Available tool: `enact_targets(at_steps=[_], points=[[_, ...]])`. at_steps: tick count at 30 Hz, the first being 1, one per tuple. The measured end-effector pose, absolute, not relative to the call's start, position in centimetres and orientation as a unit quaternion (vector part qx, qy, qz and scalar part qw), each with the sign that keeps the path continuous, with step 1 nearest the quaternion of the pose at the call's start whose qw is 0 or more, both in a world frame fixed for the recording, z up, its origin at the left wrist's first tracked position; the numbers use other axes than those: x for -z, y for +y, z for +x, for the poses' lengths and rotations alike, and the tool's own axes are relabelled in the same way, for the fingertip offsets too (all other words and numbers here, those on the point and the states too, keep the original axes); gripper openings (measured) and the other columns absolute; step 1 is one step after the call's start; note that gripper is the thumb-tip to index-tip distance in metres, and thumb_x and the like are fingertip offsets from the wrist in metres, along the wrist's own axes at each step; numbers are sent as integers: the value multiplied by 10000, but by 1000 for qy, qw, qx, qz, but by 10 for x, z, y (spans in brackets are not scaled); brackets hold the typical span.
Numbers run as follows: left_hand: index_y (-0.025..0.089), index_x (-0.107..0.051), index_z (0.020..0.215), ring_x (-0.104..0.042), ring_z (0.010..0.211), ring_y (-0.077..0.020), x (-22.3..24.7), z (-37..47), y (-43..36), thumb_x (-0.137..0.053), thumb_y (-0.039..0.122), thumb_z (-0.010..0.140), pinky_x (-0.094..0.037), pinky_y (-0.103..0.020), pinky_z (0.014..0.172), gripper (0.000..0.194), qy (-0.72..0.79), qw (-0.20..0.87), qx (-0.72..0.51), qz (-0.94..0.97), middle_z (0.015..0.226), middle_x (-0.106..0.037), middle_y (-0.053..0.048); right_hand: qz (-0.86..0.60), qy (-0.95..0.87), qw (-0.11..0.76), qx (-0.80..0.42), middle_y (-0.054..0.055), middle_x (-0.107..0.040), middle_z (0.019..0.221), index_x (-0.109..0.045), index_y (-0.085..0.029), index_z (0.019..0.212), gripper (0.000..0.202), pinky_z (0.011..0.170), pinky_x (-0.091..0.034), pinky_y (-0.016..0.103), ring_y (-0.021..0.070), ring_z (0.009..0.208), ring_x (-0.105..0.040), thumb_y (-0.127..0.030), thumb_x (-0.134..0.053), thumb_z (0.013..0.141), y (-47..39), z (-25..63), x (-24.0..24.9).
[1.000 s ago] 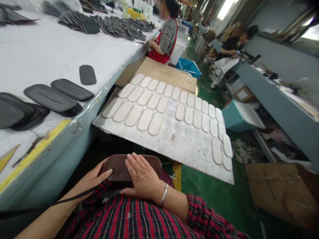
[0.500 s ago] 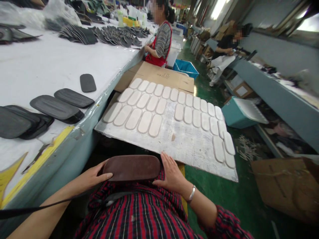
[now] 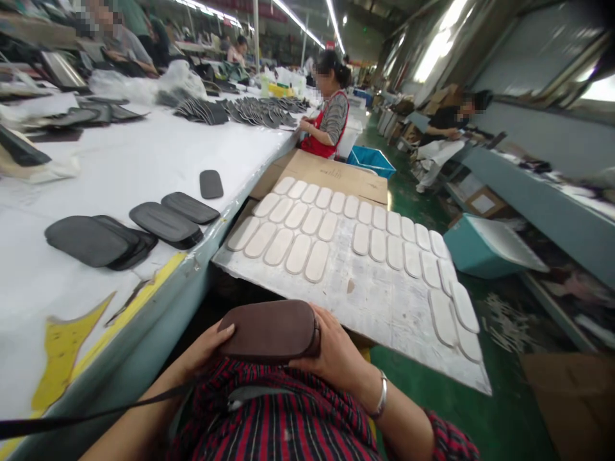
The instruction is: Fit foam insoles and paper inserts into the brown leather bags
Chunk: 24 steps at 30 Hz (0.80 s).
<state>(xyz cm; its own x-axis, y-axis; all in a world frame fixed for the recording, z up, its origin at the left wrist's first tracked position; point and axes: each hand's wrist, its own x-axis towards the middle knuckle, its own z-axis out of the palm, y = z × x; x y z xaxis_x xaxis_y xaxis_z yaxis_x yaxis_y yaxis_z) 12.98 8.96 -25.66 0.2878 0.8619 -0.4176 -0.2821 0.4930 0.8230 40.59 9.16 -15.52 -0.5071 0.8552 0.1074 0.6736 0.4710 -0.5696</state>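
Observation:
Close to my body is a stack of brown, rounded-oblong leather-like pieces (image 3: 269, 330), held level between both hands. My left hand (image 3: 207, 347) closes on its left end, thumb on top and the other fingers hidden beneath. Around the right end curls my right hand (image 3: 334, 349), with a bracelet on the wrist; layered edges show beside its fingers. Just beyond lies a pale board (image 3: 358, 304) bearing rows of whitish oblong pads (image 3: 316, 260), with a bare strip between the groups.
On the white table (image 3: 158, 150) to my left are dark oblong pieces (image 3: 89, 240) in stacks and a yellow scrap (image 3: 67, 349). A co-worker in a red apron (image 3: 319, 137) sits at its far end. Right of the board stand a teal bin (image 3: 490, 246) and a cardboard box (image 3: 567, 397).
The view has swung up and left, so the surroundings appear lower and further right. My right hand has closed more firmly around the stack's right end, which tilts slightly towards me.

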Motion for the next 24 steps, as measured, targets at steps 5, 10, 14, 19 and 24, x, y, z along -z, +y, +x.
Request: enact_targets(at_steps=[5, 10, 14, 19, 24], points=[[139, -451, 1244, -563, 1047, -301, 261, 110, 86, -590, 565, 685, -439, -430, 930, 716, 423, 740, -455, 257, 1135, -607, -126, -441, -853, 207, -187, 116, -424, 1291, -334, -131, 1316, 889, 1033, -340, 387, 237, 1198, -378, -658, -596, 650, 98, 346, 129], [194, -626, 1005, -578, 1021, -308, 265, 83, 64, -581, 586, 674, -416, -445, 954, 516, 376, 741, -506, 233, 1076, -642, -90, -401, -878, 217, -145, 97, -503, 1206, -381, -164, 1277, 837, 933, -439, 395, 248, 1090, -481, -696, -555, 655, 113, 291, 115], [249, -634, 969, -592, 984, -335, 262, 59, 35, -618, 633, 587, -440, -481, 917, 542, 416, 680, -565, 211, 1036, -662, -70, -347, -900, 251, -79, 165, -455, 1255, -307, -95, 1315, 816, 963, -403, 469, 293, 1156, -431, -665, -461, 752, 121, 261, 113], [322, -359, 1316, -472, 1163, -306, 231, 31, 4, -606, 471, 689, -423, -453, 967, 690, 405, 560, -690, 215, 1252, -538, -28, -240, -915, 273, -173, 165, -258, 1403, -160, -79, 1384, 761, 1052, -288, 483, 276, 1303, -235, -575, -367, 845, 118, 237, 109], [275, -273, 1373, -447, 1179, -324, 202, 22, -14, -699, 349, 647, -414, -441, 983, 845, 430, 492, -723, 224, 1279, -513, -62, -288, -840, 287, -360, 102, -373, 1354, -334, -154, 1333, 508, 1058, -307, 415, 221, 1259, -336, -399, -385, 891, 105, 226, 93]])
